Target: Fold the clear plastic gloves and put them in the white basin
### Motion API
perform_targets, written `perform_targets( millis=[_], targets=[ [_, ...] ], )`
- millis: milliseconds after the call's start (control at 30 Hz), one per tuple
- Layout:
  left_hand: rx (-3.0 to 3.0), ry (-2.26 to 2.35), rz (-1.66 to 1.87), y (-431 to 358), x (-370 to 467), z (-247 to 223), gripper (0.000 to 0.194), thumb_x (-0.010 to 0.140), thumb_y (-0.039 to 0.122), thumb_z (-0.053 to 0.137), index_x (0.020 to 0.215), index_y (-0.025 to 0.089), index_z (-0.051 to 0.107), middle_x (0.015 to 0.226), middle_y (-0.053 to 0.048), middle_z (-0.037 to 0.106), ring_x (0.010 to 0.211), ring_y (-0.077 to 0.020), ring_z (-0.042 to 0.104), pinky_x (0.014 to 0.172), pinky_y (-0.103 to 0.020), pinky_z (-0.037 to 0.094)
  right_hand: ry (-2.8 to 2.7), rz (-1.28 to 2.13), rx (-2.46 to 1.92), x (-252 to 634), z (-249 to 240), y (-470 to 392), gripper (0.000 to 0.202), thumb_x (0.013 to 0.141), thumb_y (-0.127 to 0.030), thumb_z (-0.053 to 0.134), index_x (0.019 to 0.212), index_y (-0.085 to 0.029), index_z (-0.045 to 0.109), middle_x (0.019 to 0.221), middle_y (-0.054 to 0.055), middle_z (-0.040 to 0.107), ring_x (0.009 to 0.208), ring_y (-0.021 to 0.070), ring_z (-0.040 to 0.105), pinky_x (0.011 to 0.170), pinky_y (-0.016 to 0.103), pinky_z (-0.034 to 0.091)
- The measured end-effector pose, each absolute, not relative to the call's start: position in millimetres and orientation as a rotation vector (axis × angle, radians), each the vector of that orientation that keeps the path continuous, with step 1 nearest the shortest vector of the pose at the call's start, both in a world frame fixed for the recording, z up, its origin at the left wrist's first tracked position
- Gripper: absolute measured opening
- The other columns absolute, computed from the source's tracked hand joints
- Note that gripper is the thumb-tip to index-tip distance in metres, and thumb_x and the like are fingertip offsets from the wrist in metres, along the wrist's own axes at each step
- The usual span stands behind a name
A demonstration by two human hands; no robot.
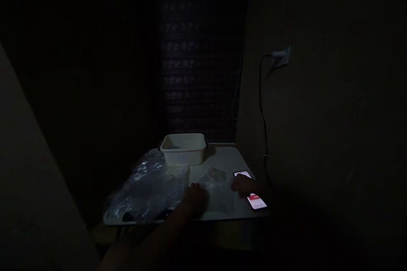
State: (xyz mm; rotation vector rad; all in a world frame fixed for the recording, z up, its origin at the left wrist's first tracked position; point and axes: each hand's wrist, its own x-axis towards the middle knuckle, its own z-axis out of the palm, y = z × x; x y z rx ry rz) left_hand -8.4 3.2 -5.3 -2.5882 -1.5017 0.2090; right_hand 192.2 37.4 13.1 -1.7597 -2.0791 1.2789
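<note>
In dim light, my left hand rests at the near middle of a white table, between two pieces of clear plastic. A large crinkled plastic sheet covers the table's left side. The smaller clear plastic bag lies flat just right of my left hand. My right hand is over a lit phone at the right edge and hides its middle. The fingers of both hands are too dark to make out clearly.
A white plastic tub stands at the back of the table. Behind it hangs a dark blind with a cord. On the right wall, a plug sits in an outlet, and its black cable runs down beside the table.
</note>
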Motion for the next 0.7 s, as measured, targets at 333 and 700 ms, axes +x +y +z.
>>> perform_targets(
  millis=[333, 700],
  targets=[
    [-2.555, -1.681, 0.031, 7.7, -38.9, 15.8, 0.032, 0.072, 0.030, 0.029, 0.080, 0.011, 0.054, 0.082, -0.012, 0.051, 0.075, -0.0190, 0.048, 0.061, -0.029, 0.037, -2.638, 0.367, -1.464, 166.2, -9.6, 17.6, 0.042, 0.064, -0.029, 0.047, 0.106, -0.025, 0.042, 0.102, 0.006, 0.050, 0.090, 0.0204, 0.046, 0.073, 0.030, 0.035],
    [-2.390, -1.660, -0.094, 9.7, -36.8, 29.7, 0.025, 0.069, 0.014, 0.031, 0.077, 0.008, 0.054, 0.083, -0.013, 0.051, 0.078, -0.0212, 0.047, 0.065, -0.032, 0.036, -2.682, 0.223, -1.436, 163.0, -7.5, 15.5, 0.032, 0.066, -0.021, 0.041, 0.096, -0.027, 0.050, 0.097, 0.003, 0.053, 0.088, 0.0151, 0.047, 0.072, 0.024, 0.034]
  ],
)
